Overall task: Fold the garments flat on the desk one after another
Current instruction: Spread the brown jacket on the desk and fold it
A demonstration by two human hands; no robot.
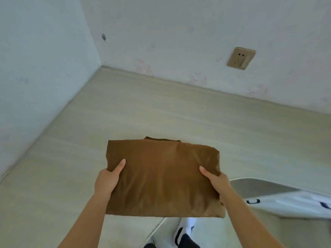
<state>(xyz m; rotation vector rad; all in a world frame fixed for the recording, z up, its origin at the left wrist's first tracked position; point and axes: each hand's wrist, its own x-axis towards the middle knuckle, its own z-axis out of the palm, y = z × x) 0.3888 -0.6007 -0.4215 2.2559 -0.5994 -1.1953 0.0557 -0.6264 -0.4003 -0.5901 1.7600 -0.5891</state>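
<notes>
Head view: folded brown garment, a rough rectangle with a few soft creases, is held at both short sides. A bit of a lower layer peeks out at its far edge. It sits over the near part of the bench, and its near edge overhangs the bench's front edge. Can't tell whether the far edge touches the bench top.

Left grip: clamped on the garment's left side, thumb lying on top of the cloth, other fingers hidden under it. Right grip: same on the right side, thumb on top, fingers out of sight below. Both forearms bare, coming in from the bottom of frame.

Bench is light wood grain, tucked into a corner between two pale walls. Beige wall socket on the back wall, above the bench, off to the right. Right of the garment, off the bench: grey rounded surface with a white cloth with dark markings draped over it. Below the garment, person's white-and-black clothing.
</notes>
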